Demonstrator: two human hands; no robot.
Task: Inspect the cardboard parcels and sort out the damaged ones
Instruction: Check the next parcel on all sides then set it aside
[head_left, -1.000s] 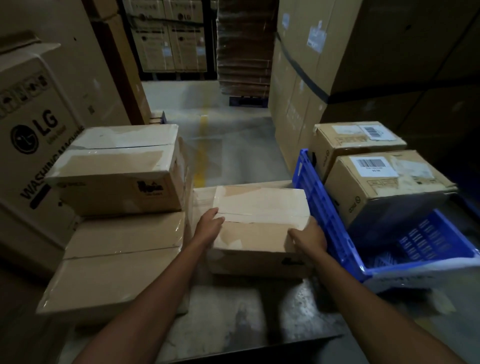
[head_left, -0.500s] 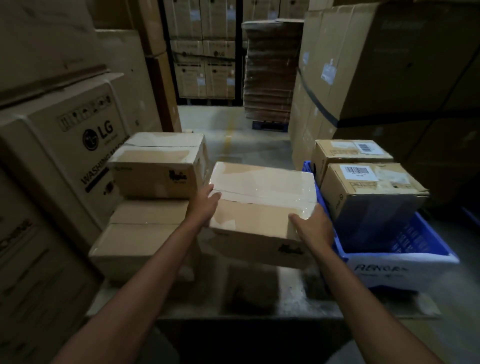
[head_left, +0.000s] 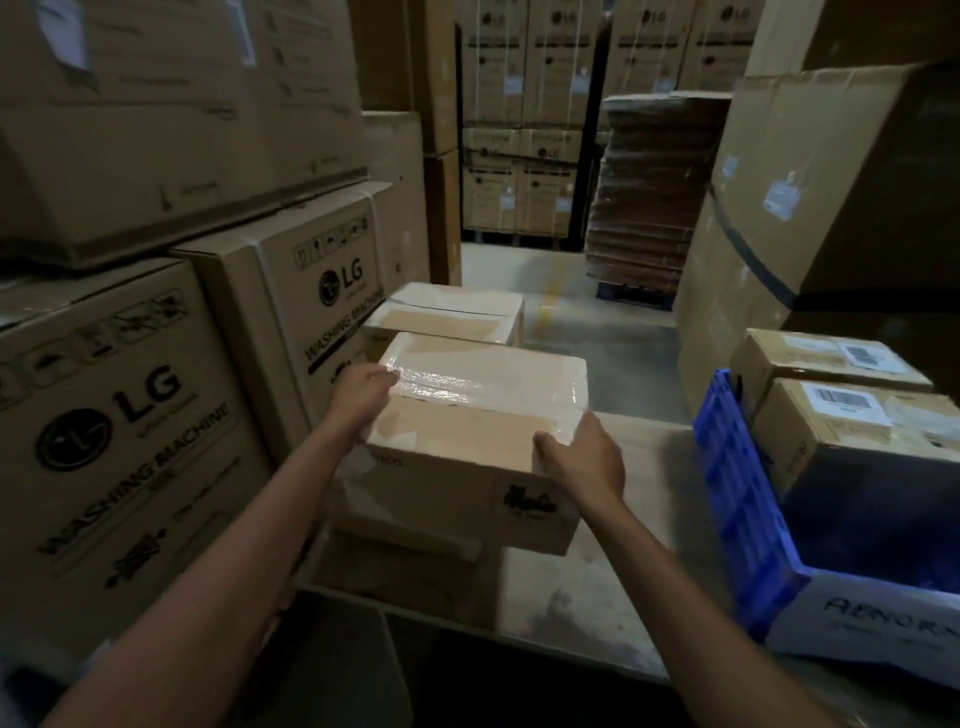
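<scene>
Over the low brown cardboard box (head_left: 405, 566), we hold the tape-sealed brown cardboard parcel (head_left: 467, 431), left hand (head_left: 361, 395) curled over its far top edge, right hand (head_left: 584, 460) gripping its near corner. We should tilt it slowly, checking each face for dents.

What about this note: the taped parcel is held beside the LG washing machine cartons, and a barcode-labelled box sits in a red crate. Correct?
The head view shows the crate is blue, not red. The rest holds: the taped parcel is held beside the LG washing machine cartons, and a barcode-labelled box sits in the crate.
</scene>
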